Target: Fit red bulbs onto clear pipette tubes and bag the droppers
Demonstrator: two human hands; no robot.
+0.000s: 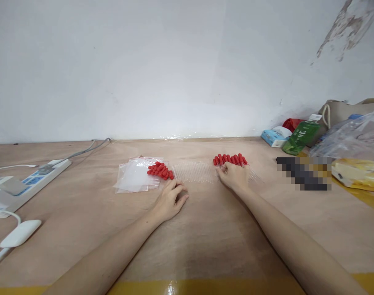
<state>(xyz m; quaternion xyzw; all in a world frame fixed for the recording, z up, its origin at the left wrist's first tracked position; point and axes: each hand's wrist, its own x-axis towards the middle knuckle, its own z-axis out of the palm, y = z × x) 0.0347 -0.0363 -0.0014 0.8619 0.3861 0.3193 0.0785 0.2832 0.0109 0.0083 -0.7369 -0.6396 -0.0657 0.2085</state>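
Observation:
My left hand rests on the table with its thumb and fingers apart, holding nothing that I can see. Just beyond its knuckles lies a loose heap of red rubber bulbs, partly on clear zip bags. Between my hands, thin clear tubes lie side by side in a row. My right hand is closed in a pinch over a row of droppers with red bulbs, at its left part. The fingers seem to grip one dropper, whose tube they mostly hide. More clear tube ends show right of that hand.
A white power strip with plugs and cables lies at the left. At the right are a blue tissue pack, a green bottle, plastic bags, a yellow package and a blurred dark object. A wall rises behind.

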